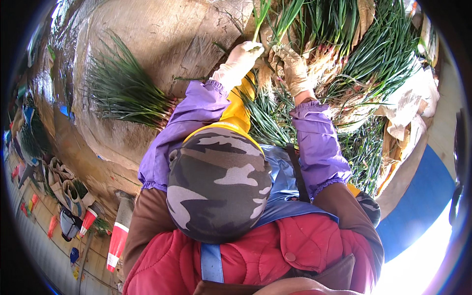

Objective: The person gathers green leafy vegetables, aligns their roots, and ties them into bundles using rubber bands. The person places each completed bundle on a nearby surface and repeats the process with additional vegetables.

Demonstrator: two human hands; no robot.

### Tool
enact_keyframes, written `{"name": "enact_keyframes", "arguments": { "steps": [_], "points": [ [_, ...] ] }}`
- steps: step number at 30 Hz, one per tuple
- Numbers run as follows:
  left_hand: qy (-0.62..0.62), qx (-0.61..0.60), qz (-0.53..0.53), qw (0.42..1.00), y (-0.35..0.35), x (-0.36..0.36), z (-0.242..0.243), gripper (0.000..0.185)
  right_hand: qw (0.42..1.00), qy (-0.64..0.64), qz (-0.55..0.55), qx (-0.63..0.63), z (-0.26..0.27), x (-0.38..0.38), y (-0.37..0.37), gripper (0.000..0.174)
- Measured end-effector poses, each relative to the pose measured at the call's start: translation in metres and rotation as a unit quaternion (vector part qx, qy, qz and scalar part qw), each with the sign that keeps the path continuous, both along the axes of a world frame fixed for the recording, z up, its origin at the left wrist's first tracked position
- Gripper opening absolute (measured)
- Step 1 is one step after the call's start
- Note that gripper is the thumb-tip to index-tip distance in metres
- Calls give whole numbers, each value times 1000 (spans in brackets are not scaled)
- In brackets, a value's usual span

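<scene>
My left hand [245,55], in a pale glove, pinches thin green stalks [259,22] of an onion-like plant between thumb and fingers. Close beside it on the right, my right hand [293,68], in a soiled glove, has its fingers closed on another small cluster of the green stalks [285,22]. Pale stringy roots [264,77] show below and between both hands. More loose green plants [271,118] lie under my right forearm. A fanned bunch of green onions [129,88] with reddish root ends rests left of my left sleeve.
Large heaps of green onions [383,55] lie at the upper right, beside crumpled white plastic [405,99]. Brown sheeting [147,37] covers the upper left. Camouflage fabric with a yellow edge [217,180] bulges near my chest. Bags [68,188] stand at the lower left.
</scene>
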State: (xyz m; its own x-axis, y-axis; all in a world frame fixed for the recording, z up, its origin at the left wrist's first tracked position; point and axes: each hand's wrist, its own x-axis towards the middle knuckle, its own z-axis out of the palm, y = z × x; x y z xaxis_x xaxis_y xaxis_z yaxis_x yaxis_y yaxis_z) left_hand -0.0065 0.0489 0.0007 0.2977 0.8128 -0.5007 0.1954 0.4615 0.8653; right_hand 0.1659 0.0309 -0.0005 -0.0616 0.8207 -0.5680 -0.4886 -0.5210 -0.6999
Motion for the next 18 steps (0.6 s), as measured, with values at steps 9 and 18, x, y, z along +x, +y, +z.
{"name": "enact_keyframes", "arguments": {
  "steps": [9,18],
  "points": [
    [-97,-210,-3,973,0,-2,-9,19,782,-568,226,122,-7,-5,30,46],
    [36,-135,-34,990,4,5,0,19,617,-690,360,120,-12,-8,52,48]
  ]
}}
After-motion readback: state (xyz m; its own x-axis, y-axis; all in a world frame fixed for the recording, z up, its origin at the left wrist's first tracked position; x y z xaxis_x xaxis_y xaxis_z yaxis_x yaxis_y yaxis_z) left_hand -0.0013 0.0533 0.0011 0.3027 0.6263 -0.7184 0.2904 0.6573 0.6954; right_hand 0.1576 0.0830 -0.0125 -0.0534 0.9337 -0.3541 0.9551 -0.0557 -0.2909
